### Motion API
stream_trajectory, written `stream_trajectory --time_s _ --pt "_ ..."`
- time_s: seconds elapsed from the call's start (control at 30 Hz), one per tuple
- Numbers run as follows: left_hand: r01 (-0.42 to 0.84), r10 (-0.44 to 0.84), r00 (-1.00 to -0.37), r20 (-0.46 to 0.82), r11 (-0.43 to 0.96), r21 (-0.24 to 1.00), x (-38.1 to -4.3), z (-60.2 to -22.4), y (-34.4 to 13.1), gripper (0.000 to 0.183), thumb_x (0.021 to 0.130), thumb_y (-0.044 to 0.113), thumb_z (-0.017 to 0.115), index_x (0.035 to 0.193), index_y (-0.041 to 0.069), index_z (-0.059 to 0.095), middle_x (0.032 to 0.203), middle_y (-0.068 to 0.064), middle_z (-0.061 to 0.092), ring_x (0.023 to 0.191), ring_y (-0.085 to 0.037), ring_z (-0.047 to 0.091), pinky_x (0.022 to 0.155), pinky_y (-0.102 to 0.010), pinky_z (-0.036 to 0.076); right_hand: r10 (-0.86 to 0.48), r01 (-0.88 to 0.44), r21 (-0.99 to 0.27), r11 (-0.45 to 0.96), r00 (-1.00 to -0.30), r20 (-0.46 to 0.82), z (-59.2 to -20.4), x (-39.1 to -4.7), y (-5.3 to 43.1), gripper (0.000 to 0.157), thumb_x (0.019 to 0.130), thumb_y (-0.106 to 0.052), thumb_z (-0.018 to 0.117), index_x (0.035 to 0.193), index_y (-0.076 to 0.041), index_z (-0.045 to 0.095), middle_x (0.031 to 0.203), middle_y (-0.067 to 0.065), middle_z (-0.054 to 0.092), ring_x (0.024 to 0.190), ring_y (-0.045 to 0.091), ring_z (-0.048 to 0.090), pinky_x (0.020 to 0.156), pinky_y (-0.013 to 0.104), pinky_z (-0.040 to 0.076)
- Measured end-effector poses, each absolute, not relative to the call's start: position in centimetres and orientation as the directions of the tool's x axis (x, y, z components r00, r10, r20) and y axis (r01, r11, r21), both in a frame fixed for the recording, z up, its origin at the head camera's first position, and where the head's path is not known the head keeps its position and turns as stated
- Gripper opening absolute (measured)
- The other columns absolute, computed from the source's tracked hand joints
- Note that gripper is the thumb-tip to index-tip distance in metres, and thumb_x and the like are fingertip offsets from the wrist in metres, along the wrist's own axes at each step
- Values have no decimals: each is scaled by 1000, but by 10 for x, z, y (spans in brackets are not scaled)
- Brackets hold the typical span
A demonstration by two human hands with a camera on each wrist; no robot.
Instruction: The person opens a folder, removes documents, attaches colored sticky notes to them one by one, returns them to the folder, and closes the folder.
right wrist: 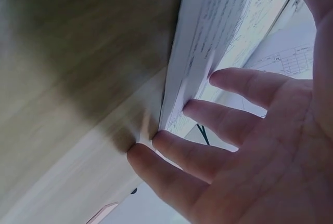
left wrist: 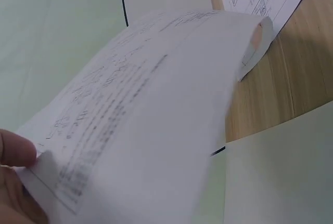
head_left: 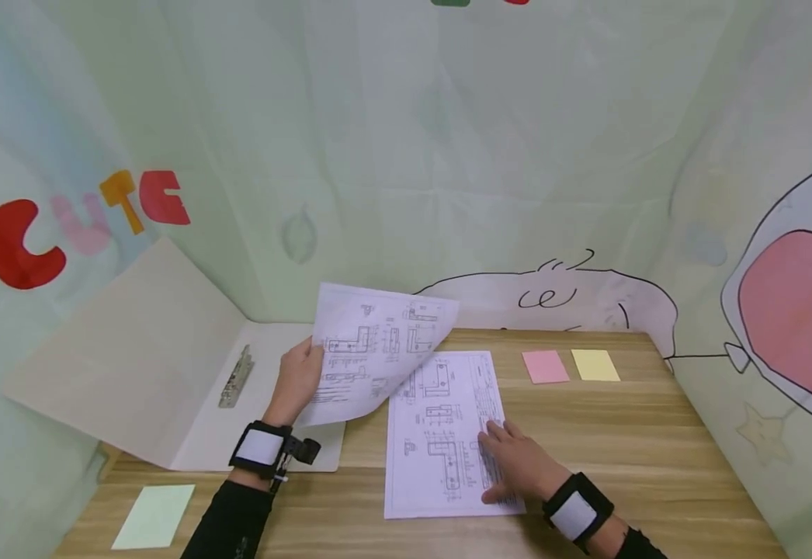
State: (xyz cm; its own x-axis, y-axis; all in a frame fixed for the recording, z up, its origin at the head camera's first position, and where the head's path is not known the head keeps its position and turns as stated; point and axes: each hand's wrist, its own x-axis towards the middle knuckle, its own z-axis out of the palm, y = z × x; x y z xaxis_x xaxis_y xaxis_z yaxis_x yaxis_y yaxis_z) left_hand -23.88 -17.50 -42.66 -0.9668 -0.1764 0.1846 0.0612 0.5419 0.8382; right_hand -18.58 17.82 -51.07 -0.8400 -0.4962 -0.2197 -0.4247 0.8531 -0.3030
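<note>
My left hand [head_left: 297, 382] pinches the left edge of a printed drawing sheet [head_left: 378, 349], raised and curving above the table. In the left wrist view, the thumb presses on a corner of this sheet [left wrist: 156, 104], which bows away from the hand. Flat on the table lies another drawing paper [head_left: 423, 481], partly covered by the raised sheet. Over its right edge is my right hand [head_left: 521, 463], fingers spread and holding nothing. The right wrist view shows those fingertips [right wrist: 169, 142] at the edge of the paper [right wrist: 197, 42].
An open clip folder [head_left: 133, 365] stands at the left, its cover leaning up and its metal clip [head_left: 237, 378] showing. Pink [head_left: 546, 367] and yellow [head_left: 595, 365] sticky notes lie at the back right. A pale green note [head_left: 153, 517] is at the front left. Printed curtains [head_left: 378, 155] border the wooden table [head_left: 629, 435].
</note>
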Motion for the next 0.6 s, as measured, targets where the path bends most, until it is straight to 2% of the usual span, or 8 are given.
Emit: stream_trajectory --time_s 0.23,0.4,0.5,0.6 --pt "-29 -231 -966 114 538 843 -248 -428 -198 36 96 17 35 115 -1 59 87 -18 65 62 -20 57 46 -26 40 -509 -431 -322 843 -832 -219 -509 -181 181 91 62 -45 84 135 -3 50 145 21 37 131 49 28 100 60 30" --pt "-42 -209 -975 76 509 860 -258 -432 -214 36 100 23 39 120 -1 56 94 -18 64 69 -20 57 54 -28 43 -520 -449 -313 837 -830 -201 -511 -179 184 92 61 -45 84 135 -2 50 144 22 38 130 50 29 100 60 30" --pt "-75 -198 -980 23 473 878 -261 -435 -221 38 102 25 36 127 0 51 101 -18 62 76 -22 57 61 -28 44 -524 -450 -320 834 -828 -201 -512 -178 185 93 61 -45 85 135 -2 50 143 23 38 129 51 29 99 61 30" --pt "-121 -174 -983 -50 431 894 -263 -437 -224 39 103 20 30 135 0 43 111 -19 56 88 -25 54 71 -32 42 -525 -451 -321 833 -827 -201 -514 -176 186 93 60 -47 84 135 -3 50 143 22 39 130 51 29 99 60 30"
